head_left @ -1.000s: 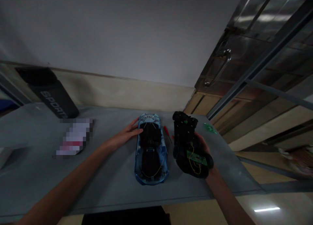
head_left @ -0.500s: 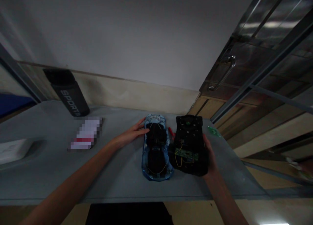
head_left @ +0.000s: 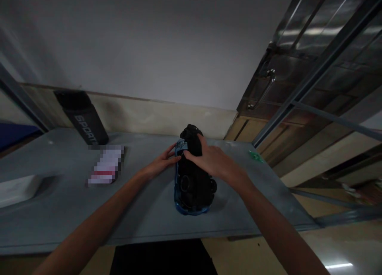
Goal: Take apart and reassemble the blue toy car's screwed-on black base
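Observation:
The blue toy car shell (head_left: 180,207) lies on the grey table, its inner side up. Over it, slightly tilted and shifted to the right, is the black chassis (head_left: 195,191) with its wheels. My right hand (head_left: 210,157) grips the chassis near its far end, thumb on one side and fingers on the other. At the shell's left edge, my left hand (head_left: 164,161) holds it with thumb and fingers. The red-handled tool cannot be seen in this view.
A black bottle (head_left: 86,121) leans at the back left, near a phone (head_left: 106,165) with a blurred screen. A white object (head_left: 19,190) sits at the left edge. Green bits (head_left: 256,156) lie on the right of the grey table (head_left: 137,223).
My right hand has turned the chassis over and brought it left, onto the blue shell. The wires and green board no longer show. My left hand stays at the shell.

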Motion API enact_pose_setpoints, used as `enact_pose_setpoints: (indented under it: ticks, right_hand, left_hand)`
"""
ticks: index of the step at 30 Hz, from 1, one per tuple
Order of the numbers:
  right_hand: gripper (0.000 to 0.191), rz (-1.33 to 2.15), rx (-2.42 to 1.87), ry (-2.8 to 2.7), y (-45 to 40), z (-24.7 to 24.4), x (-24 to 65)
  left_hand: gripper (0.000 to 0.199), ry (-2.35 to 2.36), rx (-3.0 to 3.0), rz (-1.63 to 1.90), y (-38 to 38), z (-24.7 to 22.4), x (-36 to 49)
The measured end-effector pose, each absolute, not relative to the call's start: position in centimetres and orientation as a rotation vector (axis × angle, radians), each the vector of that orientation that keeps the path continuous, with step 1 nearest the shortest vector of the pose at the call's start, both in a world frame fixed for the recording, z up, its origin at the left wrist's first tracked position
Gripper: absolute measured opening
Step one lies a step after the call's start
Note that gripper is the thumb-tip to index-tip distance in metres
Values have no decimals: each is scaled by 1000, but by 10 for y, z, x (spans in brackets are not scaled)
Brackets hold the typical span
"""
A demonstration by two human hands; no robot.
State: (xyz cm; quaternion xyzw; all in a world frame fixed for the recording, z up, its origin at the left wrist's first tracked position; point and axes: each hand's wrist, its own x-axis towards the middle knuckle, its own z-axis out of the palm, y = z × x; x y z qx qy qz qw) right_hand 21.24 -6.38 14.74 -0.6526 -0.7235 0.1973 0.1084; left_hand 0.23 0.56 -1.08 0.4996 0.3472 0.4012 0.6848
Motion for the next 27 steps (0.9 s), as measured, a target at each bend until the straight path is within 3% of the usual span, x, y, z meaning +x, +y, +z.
enact_pose_setpoints:
  ticks: [4,9,27]
  right_hand:
    - [92,456,-2024,-2309,-61,139,187]
    - [81,294,-2065,-2381,-58,125,177]
    - [91,231,-2056,-2429,-59,112,176]
  left_hand:
    - [78,820,1145,919,6,-13,3]
    - [80,813,1160,918,5,-12,5]
    - [97,763,1056,858,10,-15,-3]
